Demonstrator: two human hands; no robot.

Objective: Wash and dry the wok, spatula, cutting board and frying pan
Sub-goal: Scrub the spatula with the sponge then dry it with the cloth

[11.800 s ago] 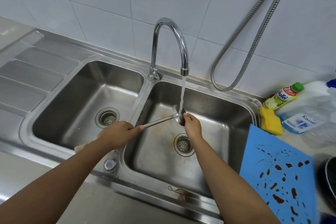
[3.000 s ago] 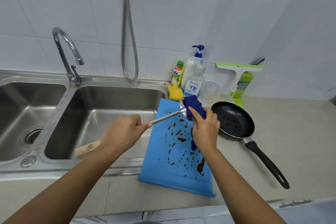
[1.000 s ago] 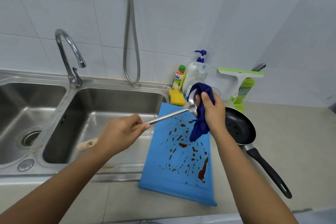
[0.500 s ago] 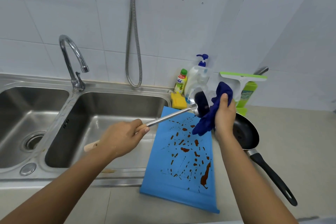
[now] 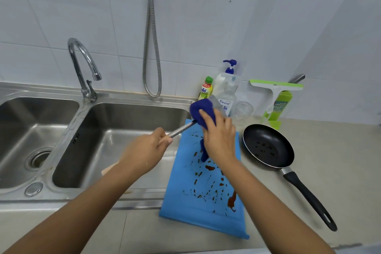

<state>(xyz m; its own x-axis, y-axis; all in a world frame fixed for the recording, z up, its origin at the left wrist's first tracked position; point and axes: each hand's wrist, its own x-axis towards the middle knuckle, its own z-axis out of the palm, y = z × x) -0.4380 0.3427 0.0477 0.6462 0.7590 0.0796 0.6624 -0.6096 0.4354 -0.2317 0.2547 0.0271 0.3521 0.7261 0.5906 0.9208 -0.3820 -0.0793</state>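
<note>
- Left hand (image 5: 144, 150), forearm stretched in from the near left, curls its fingers round the spatula (image 5: 181, 129) handle.
- Right hand (image 5: 220, 140), farther off, clutches the cloth (image 5: 201, 109).

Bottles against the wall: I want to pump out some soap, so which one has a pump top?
The tall clear bottle with the blue pump head; the small yellow bottle left of it has a plain green cap.
</note>
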